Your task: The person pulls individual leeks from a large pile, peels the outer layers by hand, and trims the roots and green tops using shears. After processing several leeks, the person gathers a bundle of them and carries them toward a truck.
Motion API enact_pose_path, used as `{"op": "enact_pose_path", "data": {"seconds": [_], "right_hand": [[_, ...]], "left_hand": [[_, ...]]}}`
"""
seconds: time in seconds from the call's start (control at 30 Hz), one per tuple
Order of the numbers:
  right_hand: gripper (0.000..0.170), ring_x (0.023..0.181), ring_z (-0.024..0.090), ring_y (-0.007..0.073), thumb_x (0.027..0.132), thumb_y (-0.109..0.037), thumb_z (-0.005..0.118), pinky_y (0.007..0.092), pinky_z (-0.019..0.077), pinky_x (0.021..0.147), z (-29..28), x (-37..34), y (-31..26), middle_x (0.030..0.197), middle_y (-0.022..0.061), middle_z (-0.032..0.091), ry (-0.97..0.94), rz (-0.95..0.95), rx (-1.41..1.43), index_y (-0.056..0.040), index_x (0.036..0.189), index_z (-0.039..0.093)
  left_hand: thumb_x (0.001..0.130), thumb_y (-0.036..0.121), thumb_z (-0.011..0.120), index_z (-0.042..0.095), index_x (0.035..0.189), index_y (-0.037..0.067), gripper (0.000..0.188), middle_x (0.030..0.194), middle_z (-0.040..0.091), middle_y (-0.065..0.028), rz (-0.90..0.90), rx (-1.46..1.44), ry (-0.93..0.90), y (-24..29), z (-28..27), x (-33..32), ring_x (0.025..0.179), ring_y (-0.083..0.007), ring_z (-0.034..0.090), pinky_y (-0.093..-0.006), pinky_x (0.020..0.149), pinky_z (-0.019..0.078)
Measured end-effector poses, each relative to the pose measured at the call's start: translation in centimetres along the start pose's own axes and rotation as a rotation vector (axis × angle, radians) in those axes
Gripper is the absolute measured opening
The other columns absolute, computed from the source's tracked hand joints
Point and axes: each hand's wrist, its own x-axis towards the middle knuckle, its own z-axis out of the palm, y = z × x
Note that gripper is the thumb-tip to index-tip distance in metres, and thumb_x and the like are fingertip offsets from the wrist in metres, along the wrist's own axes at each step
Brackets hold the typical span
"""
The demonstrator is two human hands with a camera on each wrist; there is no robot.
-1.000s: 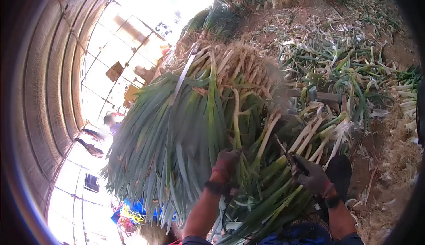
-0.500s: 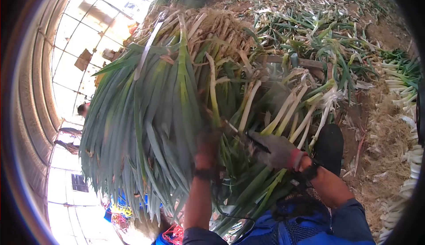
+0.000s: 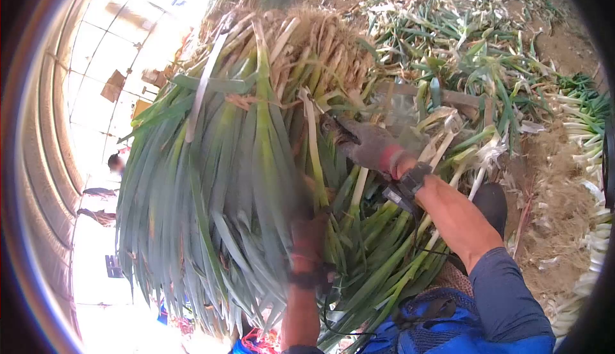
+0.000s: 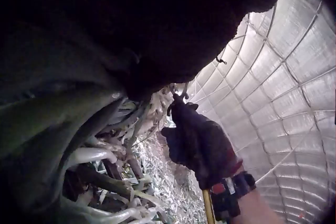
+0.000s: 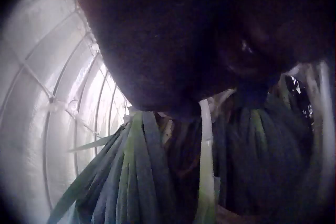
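Long green onions with broad leaves (image 3: 224, 181) lie in a big heap, roots at the top. My gloved left hand (image 3: 309, 239), blurred, grips the lower part of a pale onion stalk (image 3: 313, 143) at the heap's right side. Higher up, my gloved right hand (image 3: 370, 147) holds a dark-handled tool (image 3: 346, 134) whose tip is close to that stalk's upper end. The left wrist view shows the right hand (image 4: 202, 142) round the tool, with two separated prongs (image 4: 179, 94). In the right wrist view the dark glove (image 5: 168, 45) is above a stalk (image 5: 207, 166).
Loose onions with pale stems (image 3: 442, 152) lie to the right, near a wooden bar (image 3: 458, 98). Leaf scraps (image 3: 467, 40) cover the ground behind. Trimmed white onions (image 3: 586, 283) line the right edge. A curved greenhouse wall (image 3: 45, 162) stands at left, a person (image 3: 116, 163) near it.
My right hand has moved up and left with the tool, from the loose stems to the upright stalk's top. My left hand stays low among the leaves. The head view has shifted.
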Motion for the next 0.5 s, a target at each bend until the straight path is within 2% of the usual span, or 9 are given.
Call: {"op": "enact_pose_path", "data": {"seconds": [0.07, 0.13, 0.2, 0.27, 0.33, 0.43, 0.47, 0.5], "right_hand": [[0.068, 0.11, 0.068, 0.0426, 0.092, -0.031, 0.062, 0.0439, 0.0526, 0.097, -0.3, -0.8, -0.4, 0.119, 0.0227, 0.072, -0.03, -0.036, -0.01, -0.0116, 0.155, 0.047], [0.067, 0.107, 0.068, 0.0426, 0.092, -0.029, 0.062, 0.0448, 0.0532, 0.095, 0.4, -3.4, -0.5, 0.114, 0.0212, 0.073, -0.047, -0.029, -0.055, -0.0121, 0.155, 0.045], [0.057, 0.101, 0.07, 0.0377, 0.093, -0.028, 0.064, 0.042, 0.0531, 0.091, 1.0, -6.5, 0.1, 0.109, 0.0181, 0.073, -0.065, -0.064, -0.022, -0.0107, 0.147, 0.052], [0.053, 0.098, 0.071, 0.0354, 0.094, -0.028, 0.066, 0.0411, 0.0529, 0.09, 2.4, -11.2, 0.9, 0.107, 0.0171, 0.072, -0.084, -0.078, -0.011, -0.0102, 0.143, 0.056], [0.056, 0.099, 0.07, 0.0372, 0.095, -0.029, 0.065, 0.043, 0.0525, 0.09, 2.5, -15.1, 1.1, 0.107, 0.0187, 0.072, -0.096, -0.089, -0.067, -0.0108, 0.146, 0.053], [0.066, 0.103, 0.067, 0.0448, 0.095, -0.033, 0.063, 0.0489, 0.0509, 0.093, 1.3, -20.3, 1.2, 0.107, 0.0229, 0.071, -0.203, 0.023, -0.124, -0.0114, 0.155, 0.045], [0.067, 0.1, 0.068, 0.0442, 0.094, -0.031, 0.065, 0.0489, 0.0516, 0.09, 0.8, -21.5, 1.6, 0.103, 0.0248, 0.07, -0.151, 0.055, -0.123, -0.01, 0.154, 0.045], [0.065, 0.096, 0.069, 0.043, 0.094, -0.031, 0.066, 0.0477, 0.0528, 0.087, 0.3, -22.4, 2.5, 0.101, 0.0244, 0.07, -0.097, 0.005, -0.086, -0.0086, 0.152, 0.048]], "left_hand": [[0.09, 0.024, 0.076, 0.071, 0.119, -0.005, 0.041, 0.105, 0.075, -0.0155, 0.021, 0.006, -0.016, 1.3, 0.2, 0.3, 0.094, -0.0246, 0.067, -0.0376, 0.086, 0.0527], [0.09, 0.026, 0.075, 0.07, 0.115, -0.01, 0.044, 0.112, 0.073, -0.0274, 0.017, -0.014, -0.053, 3.7, -0.1, -1.2, 0.109, -0.038, 0.07, -0.0434, 0.098, 0.0497], [0.091, 0.028, 0.074, 0.069, 0.116, -0.01, 0.045, 0.111, 0.074, -0.0273, 0.108, 0.336, -0.102, 0.2, 0.2, 0.3, 0.106, -0.0355, 0.07, -0.0429, 0.096, 0.0502], [0.091, 0.025, 0.074, 0.071, 0.118, -0.007, 0.042, 0.105, 0.075, -0.0221, 0.086, 0.349, -0.102, -1.5, 0.5, -0.8, 0.097, -0.0291, 0.07, -0.0402, 0.089, 0.052], [0.09, 0.02, 0.073, 0.074, 0.121, 0.0, 0.037, 0.094, 0.078, -0.0118, -0.002, -0.014, -0.015, 1.2, 1.2, -1.8, 0.083, -0.0189, 0.069, -0.0354, 0.077, 0.0552], [0.091, 0.016, 0.072, 0.073, 0.119, -0.002, 0.033, 0.097, 0.078, -0.011, 0.05, 0.086, -0.094, 3.7, 1.6, -4.1, 0.084, -0.0179, 0.069, -0.0351, 0.079, 0.0548], [0.09, 0.015, 0.072, 0.072, 0.12, -0.002, 0.035, 0.098, 0.077, -0.0109, 0.047, 0.08, -0.152, 3.2, 2.1, -4.8, 0.086, -0.0177, 0.069, -0.0348, 0.08, 0.0546], [0.09, 0.015, 0.073, 0.072, 0.121, -0.003, 0.036, 0.099, 0.077, -0.0109, 0.046, 0.071, -0.205, 2.4, 3.0, -5.5, 0.087, -0.0175, 0.069, -0.0345, 0.081, 0.0544]]}}
